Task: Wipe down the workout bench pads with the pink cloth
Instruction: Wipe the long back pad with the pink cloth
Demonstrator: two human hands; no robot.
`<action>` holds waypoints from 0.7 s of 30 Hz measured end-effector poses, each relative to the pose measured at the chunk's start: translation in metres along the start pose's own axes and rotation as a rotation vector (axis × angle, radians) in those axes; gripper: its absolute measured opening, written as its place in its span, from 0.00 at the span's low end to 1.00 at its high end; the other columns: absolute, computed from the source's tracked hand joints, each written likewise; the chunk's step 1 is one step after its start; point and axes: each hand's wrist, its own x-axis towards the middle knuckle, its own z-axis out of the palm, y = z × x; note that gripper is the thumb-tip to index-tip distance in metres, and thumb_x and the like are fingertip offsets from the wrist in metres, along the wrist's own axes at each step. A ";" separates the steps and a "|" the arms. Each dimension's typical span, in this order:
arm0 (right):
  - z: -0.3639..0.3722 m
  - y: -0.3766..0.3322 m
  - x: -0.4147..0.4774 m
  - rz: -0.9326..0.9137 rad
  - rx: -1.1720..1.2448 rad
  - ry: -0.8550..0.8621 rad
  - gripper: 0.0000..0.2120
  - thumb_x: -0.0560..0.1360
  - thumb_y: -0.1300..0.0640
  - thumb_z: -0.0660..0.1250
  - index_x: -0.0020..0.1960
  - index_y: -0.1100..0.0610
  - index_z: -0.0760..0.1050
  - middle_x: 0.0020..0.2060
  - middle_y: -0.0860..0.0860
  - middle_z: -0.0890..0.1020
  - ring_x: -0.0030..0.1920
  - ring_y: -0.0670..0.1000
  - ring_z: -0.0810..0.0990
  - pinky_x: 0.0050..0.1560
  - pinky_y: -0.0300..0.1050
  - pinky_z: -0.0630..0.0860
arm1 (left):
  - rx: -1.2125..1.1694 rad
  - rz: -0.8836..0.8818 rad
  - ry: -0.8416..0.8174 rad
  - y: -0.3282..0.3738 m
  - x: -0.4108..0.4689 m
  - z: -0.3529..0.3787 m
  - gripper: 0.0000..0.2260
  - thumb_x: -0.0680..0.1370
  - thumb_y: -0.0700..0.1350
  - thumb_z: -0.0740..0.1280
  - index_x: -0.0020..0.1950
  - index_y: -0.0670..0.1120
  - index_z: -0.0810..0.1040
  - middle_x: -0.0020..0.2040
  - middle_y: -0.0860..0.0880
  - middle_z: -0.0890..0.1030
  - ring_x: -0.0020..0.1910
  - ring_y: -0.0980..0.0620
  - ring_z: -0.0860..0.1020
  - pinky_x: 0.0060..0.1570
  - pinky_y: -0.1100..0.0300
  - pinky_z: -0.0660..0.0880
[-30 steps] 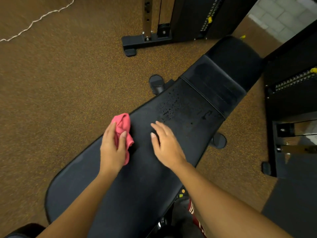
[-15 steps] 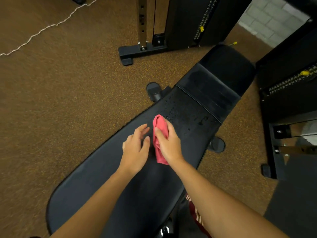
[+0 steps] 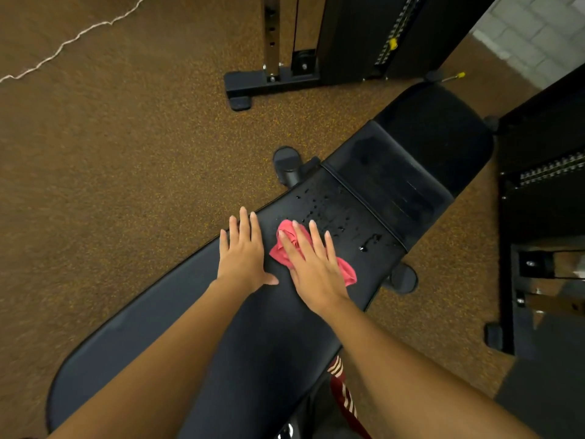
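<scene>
The black workout bench runs diagonally from lower left to upper right. Its long back pad [image 3: 142, 337] fills the lower middle, and the shorter seat pad [image 3: 395, 182] lies beyond a seam. Water droplets [image 3: 332, 210] speckle the back pad close to that seam. The crumpled pink cloth [image 3: 346, 272] lies on the back pad just below the droplets. My right hand [image 3: 313, 267] presses flat on the cloth with its fingers spread. My left hand [image 3: 243, 258] rests open and flat on the pad beside it, to the left, holding nothing.
A cable machine base [image 3: 272, 82] stands on the brown speckled floor beyond the bench. A black weight-stack frame [image 3: 544, 172] crowds the right side. A white cord [image 3: 63, 45] trails across the floor at upper left. Round bench feet [image 3: 286, 163] stick out on both sides.
The pink cloth passed from my left hand to my right hand. My right hand now presses it flat, farther up the pad near the droplets, and my left hand has flattened onto the pad.
</scene>
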 end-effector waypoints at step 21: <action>-0.016 0.015 0.078 0.045 0.165 -0.004 0.30 0.80 0.59 0.56 0.77 0.56 0.45 0.77 0.56 0.49 0.76 0.57 0.46 0.74 0.52 0.39 | 0.060 -0.147 -0.104 -0.007 0.016 0.007 0.63 0.63 0.67 0.70 0.71 0.33 0.31 0.74 0.36 0.34 0.75 0.40 0.38 0.72 0.46 0.41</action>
